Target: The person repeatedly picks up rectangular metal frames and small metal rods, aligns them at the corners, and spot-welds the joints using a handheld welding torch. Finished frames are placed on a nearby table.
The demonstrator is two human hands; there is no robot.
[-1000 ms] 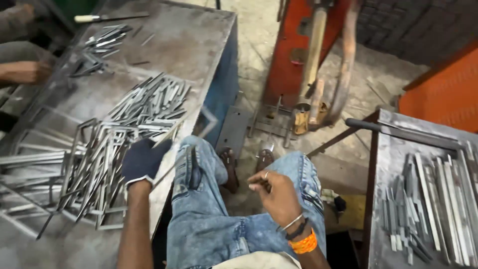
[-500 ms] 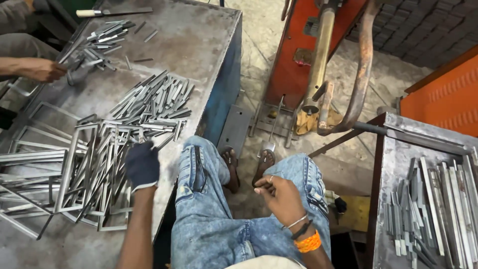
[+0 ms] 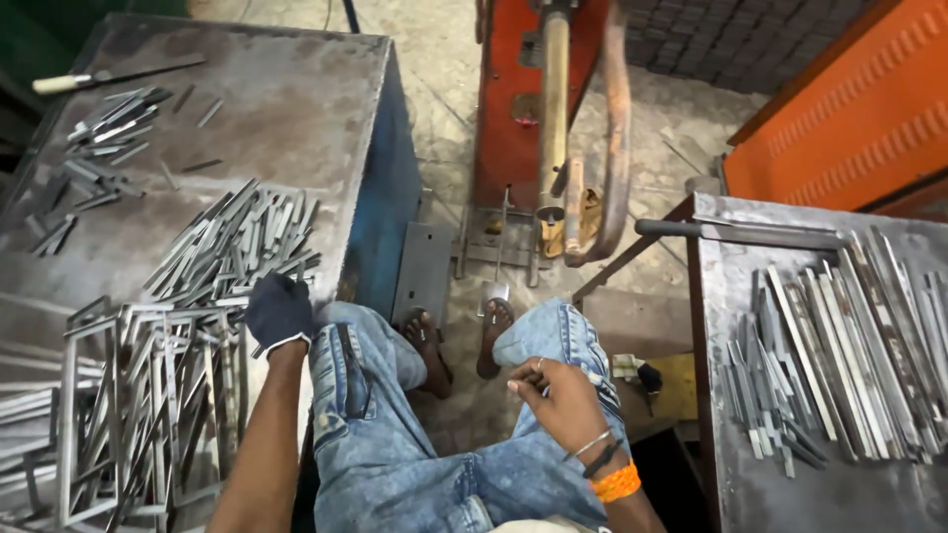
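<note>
**Gloved left hand at the strip pile**

Left hand (image 3: 279, 311), gloved, is resting at the near edge of the metal strips (image 3: 232, 247); strips are running diagonally up-right, just ahead of it. Fingers curled, possibly pinching one — can't tell. Right hand (image 3: 558, 400) is lying loosely curled on the knee, empty, well apart.

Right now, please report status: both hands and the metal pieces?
Left hand, gloved, on metal frames. Right hand bare, empty, on knee. Loose strips beside.

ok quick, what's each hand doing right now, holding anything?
Left hand: gloved, closed over the metal strips at the table edge.
Right hand: bare, resting on the knee, fingers loosely curled, holding nothing.
</note>
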